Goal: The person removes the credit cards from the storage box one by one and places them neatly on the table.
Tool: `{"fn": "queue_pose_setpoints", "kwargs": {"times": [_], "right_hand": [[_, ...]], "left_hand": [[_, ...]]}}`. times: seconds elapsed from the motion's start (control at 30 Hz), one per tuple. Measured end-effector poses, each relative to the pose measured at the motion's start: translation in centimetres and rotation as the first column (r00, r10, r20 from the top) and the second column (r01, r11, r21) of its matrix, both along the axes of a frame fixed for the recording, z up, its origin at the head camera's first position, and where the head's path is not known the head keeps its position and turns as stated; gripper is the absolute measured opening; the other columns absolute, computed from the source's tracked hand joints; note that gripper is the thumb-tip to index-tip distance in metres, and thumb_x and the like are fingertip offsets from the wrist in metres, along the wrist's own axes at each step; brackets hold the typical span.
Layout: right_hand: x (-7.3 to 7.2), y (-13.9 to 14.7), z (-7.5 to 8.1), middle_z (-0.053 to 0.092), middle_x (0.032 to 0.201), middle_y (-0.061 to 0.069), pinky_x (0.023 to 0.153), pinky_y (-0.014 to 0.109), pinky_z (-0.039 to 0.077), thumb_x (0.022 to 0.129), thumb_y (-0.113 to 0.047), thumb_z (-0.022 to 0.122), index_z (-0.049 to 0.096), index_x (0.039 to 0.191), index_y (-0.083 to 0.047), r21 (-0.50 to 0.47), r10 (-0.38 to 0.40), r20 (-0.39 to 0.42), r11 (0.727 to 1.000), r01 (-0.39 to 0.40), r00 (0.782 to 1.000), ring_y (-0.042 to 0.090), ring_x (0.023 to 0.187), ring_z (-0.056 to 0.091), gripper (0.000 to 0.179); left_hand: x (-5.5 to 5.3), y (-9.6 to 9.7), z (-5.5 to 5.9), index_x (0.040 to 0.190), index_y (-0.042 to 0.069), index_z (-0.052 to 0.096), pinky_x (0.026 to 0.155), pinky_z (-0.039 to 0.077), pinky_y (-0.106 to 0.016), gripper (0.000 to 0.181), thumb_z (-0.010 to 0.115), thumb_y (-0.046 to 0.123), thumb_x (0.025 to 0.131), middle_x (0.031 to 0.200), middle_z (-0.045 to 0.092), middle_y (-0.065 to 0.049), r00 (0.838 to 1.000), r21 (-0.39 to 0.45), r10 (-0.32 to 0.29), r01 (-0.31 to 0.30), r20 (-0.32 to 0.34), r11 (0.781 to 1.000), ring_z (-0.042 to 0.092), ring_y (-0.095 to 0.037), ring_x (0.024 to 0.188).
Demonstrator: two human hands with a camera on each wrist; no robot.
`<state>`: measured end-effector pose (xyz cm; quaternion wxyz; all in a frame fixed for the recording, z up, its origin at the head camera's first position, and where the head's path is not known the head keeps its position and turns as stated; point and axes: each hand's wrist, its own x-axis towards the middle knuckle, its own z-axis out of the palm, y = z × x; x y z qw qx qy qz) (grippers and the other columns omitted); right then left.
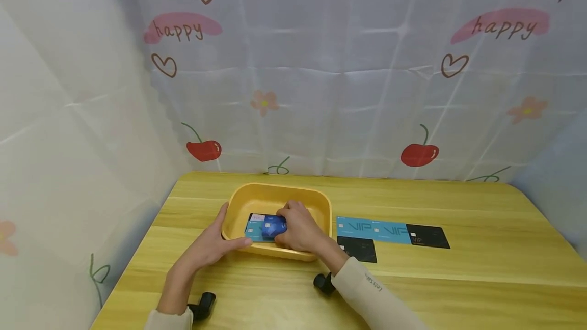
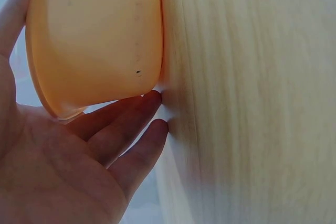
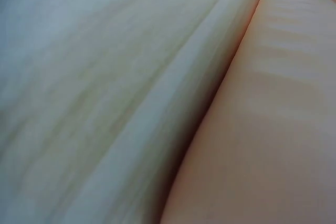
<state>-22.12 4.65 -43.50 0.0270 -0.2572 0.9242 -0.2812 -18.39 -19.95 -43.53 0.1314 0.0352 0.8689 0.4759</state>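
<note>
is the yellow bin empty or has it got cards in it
Not empty: a light-blue card lies inside the yellow bin, and the right hand pinches a dark-blue card there.

Screened-off tabletop nook; home, office or lab, can't tell. Evid.: wood-grain tbl. [image 1: 495, 289] w/ printed rear sheet [image 1: 339, 90] hung behind, similar L-side sheet [image 1: 69, 131], pale R-side sheet [image 1: 559, 182]. Rear prints incl. cherries [image 1: 419, 155], hearts [image 1: 454, 65], "happy" lettering [image 1: 179, 29]. Rm. beyond hidden.

The rounded-rectangular yellow plastic tub [image 1: 275, 194] stands upright; inside, toward seven o'clock, a glossy deep-blue card [image 1: 272, 227], pinched by the right hand [image 1: 299, 226], apparently overlaps a light-blue card [image 1: 252, 232].
</note>
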Motion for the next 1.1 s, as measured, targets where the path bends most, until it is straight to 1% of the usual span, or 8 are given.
{"fn": "queue_pose_setpoints", "kwargs": {"times": [0.1,0.27,0.5,0.7,0.83,0.97,1.1], "right_hand": [[0.0,0.0,0.1,0.053,0.107,0.004,0.082,0.034,0.043,0.076,-0.023,0.083,0.067,0.122,-0.001,-0.004,0.003,-0.013,1.0,-0.003,1.0,0.02,0.097,0.044,0.053],[0.1,0.1,0.3,0.052,0.108,0.004,0.084,0.036,0.044,0.077,-0.023,0.082,0.066,0.123,-0.001,-0.028,0.002,-0.018,1.0,-0.002,1.0,0.021,0.098,0.044,0.054],[0.4,0.5,0.8,0.053,0.113,0.007,0.085,0.039,0.045,0.079,-0.022,0.081,0.065,0.125,-0.001,-0.077,0.008,-0.037,0.997,-0.011,0.999,0.023,0.103,0.045,0.053],[1.2,1.4,2.1,0.053,0.116,0.007,0.083,0.038,0.046,0.08,-0.023,0.081,0.064,0.126,-0.002,-0.11,0.014,-0.042,0.994,-0.019,0.999,0.023,0.104,0.045,0.054],[1.8,2.4,2.8,0.052,0.114,0.006,0.083,0.038,0.047,0.079,-0.021,0.082,0.064,0.126,-0.001,-0.136,0.021,-0.042,0.99,-0.027,0.999,0.023,0.105,0.044,0.054],[2.4,3.5,3.1,0.052,0.114,0.005,0.083,0.039,0.049,0.079,-0.021,0.083,0.065,0.125,-0.002,-0.139,0.024,-0.057,0.99,-0.031,0.998,0.024,0.108,0.044,0.053],[3.1,4.7,3.1,0.052,0.115,0.005,0.082,0.038,0.051,0.079,-0.021,0.084,0.065,0.124,-0.003,-0.14,0.013,-0.058,0.99,-0.021,0.998,0.024,0.106,0.045,0.053]], "left_hand": [[0.0,0.0,0.0,0.159,0.012,-0.005,0.109,0.027,-0.059,0.117,0.077,0.046,0.083,0.16,0.018,-0.021,1.0,-0.009,0.001,-0.001,-0.002,1.0,0.034,-0.039,0.136],[0.0,0.0,0.0,0.159,0.012,-0.005,0.11,0.025,-0.059,0.117,0.077,0.046,0.083,0.161,0.014,-0.02,1.0,-0.004,0.0,0.0,-0.004,1.0,0.031,-0.039,0.138],[0.1,0.2,0.1,0.159,0.012,-0.004,0.109,0.027,-0.058,0.117,0.078,0.045,0.082,0.16,0.016,-0.021,1.0,-0.002,0.01,-0.01,0.003,1.0,0.033,-0.039,0.136],[0.0,0.1,0.2,0.159,0.012,-0.004,0.109,0.027,-0.058,0.117,0.078,0.045,0.082,0.16,0.016,-0.02,1.0,-0.004,0.011,-0.01,0.004,1.0,0.033,-0.038,0.136],[0.0,0.1,0.1,0.159,0.012,-0.005,0.11,0.026,-0.058,0.117,0.077,0.045,0.083,0.161,0.015,-0.02,1.0,-0.003,0.006,-0.006,0.002,1.0,0.031,-0.038,0.137],[0.0,0.0,0.1,0.159,0.012,-0.005,0.11,0.026,-0.058,0.117,0.077,0.045,0.083,0.161,0.015,-0.02,1.0,-0.009,0.003,-0.003,-0.008,1.0,0.032,-0.038,0.137],[0.1,0.1,0.0,0.159,0.011,-0.004,0.109,0.026,-0.058,0.117,0.078,0.045,0.083,0.161,0.016,-0.02,1.0,-0.016,0.001,-0.001,-0.018,1.0,0.032,-0.038,0.137]]}}
